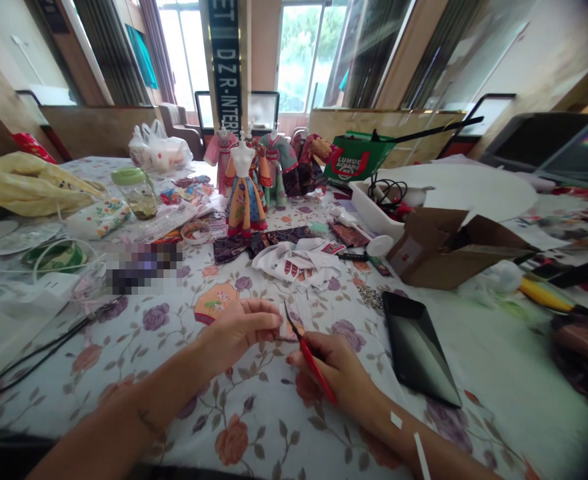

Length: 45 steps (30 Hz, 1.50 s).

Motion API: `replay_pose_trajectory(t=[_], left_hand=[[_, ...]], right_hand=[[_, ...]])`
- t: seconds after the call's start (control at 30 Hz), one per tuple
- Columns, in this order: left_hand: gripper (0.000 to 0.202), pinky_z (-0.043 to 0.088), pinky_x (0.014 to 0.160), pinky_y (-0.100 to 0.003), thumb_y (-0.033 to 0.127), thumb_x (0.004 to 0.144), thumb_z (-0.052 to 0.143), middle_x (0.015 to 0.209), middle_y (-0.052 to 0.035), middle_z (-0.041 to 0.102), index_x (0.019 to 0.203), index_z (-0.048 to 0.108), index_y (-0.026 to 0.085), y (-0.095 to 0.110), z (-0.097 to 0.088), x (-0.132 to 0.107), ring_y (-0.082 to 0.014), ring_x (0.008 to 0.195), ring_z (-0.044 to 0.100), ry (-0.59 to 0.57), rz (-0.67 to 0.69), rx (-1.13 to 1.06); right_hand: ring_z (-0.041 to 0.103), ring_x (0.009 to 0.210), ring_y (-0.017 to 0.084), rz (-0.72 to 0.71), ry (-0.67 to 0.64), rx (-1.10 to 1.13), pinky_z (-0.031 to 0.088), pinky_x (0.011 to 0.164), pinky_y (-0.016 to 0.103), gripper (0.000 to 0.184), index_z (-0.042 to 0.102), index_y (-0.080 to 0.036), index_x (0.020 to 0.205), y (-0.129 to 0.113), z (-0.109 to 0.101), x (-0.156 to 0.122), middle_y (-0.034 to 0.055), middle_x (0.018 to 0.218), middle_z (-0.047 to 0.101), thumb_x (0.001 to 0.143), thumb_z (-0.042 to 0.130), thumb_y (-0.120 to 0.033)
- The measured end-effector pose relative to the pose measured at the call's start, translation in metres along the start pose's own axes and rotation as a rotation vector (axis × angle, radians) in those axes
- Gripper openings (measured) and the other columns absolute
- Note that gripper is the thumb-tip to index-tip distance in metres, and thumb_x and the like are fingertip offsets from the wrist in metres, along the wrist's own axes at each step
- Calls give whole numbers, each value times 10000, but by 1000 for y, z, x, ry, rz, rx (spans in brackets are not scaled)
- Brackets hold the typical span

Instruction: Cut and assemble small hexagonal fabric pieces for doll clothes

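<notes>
My left hand point(247, 325) is closed, thumb and fingertips pinched on the edge of a small pale fabric piece point(290, 331) with an orange patch. In my right hand point(337, 363) is a slim red tool with a dark pointed tip point(317, 369); whether it is scissors or tweezers I cannot tell. Its tip lies over the small piece, just right of my left fingertips. An orange embroidered fabric piece point(214, 301) with a red border lies flat behind my left hand. Beyond both hands is a crumpled white printed cloth point(297, 263). Two bits of white tape stick to my right forearm.
Doll-size dress forms, one in an orange and blue skirt point(245, 207), stand at the back. A black tablet point(419, 347) and an open cardboard box point(439, 250) are right. A green-lidded jar point(135, 193), power strip point(24, 320) and black cord loop lie left, on the flowered tablecloth point(234, 437).
</notes>
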State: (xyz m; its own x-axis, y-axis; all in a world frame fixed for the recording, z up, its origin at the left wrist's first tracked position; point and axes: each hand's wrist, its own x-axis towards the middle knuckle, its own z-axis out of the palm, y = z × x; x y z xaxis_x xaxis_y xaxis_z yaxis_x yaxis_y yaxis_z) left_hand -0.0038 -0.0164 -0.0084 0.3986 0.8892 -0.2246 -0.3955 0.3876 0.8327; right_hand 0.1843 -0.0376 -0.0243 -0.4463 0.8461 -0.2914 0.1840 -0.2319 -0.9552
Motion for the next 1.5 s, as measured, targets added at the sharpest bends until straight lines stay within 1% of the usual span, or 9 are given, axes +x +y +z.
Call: replay_pose_trajectory(t=[0.1,0.23,0.4,0.5,0.63,0.77,1.0,1.3,1.5], left_hand=[[98,433,594,-192,192,677,748,653,-24,665,732,696,130,0,-1,1,-88,590,577,-11,-13,-6],[99,437,564,-185,189,676,751,627,-13,645,726,690,130,1,-1,1,-80,559,564,-14,7,0],[153,469,625,-184,218,648,781,727,4,644,746,679,160,7,-3,3,-83,648,580,181,197,-39],[246,455,631,-169,243,684,759,782,19,629,907,669,192,13,-3,4,-71,672,566,215,306,-2],[521,451,666,-198,233,731,717,806,30,622,1211,515,248,15,-2,4,-100,725,573,230,450,271],[589,432,863,-283,198,740,703,874,0,673,1275,464,255,11,1,2,-154,866,609,282,624,639],[470,320,1036,-344,191,774,669,901,-17,746,1221,580,302,11,-6,1,-214,1035,609,205,724,963],[549,451,899,-350,169,830,621,850,1,761,1341,464,293,11,-14,3,-215,971,664,-8,918,1298],[596,481,869,-363,143,870,555,890,5,742,1403,340,300,9,-16,5,-203,972,650,7,1023,1417]], right_hand=[[486,395,137,-11,21,-48,365,405,241,332,435,-216,648,-1,-2,3,-56,429,469,749,608,-479],[398,476,113,-182,254,-424,283,459,240,392,381,-202,551,-8,-10,5,-36,489,406,792,538,-468],[359,509,119,-257,390,-883,237,513,258,370,430,-190,559,-18,-20,4,-22,505,447,792,556,-449],[424,531,136,-274,454,-1039,249,527,261,305,537,-188,605,-21,-24,5,3,550,524,782,572,-435],[549,652,182,-302,452,-1180,298,573,271,213,666,-203,805,-21,-27,6,42,722,631,773,598,-402],[583,790,233,-337,450,-1301,351,640,301,228,671,-187,904,-22,-26,6,78,852,658,756,626,-355],[543,862,266,-393,407,-1357,404,745,347,231,662,-145,876,-24,-25,6,102,876,643,715,662,-311],[523,804,212,-438,244,-1163,407,703,303,84,621,-165,735,-23,-27,5,63,804,610,664,659,-188],[530,834,221,-434,239,-1086,417,721,311,94,621,-164,785,-23,-28,5,69,825,600,693,633,-180]])
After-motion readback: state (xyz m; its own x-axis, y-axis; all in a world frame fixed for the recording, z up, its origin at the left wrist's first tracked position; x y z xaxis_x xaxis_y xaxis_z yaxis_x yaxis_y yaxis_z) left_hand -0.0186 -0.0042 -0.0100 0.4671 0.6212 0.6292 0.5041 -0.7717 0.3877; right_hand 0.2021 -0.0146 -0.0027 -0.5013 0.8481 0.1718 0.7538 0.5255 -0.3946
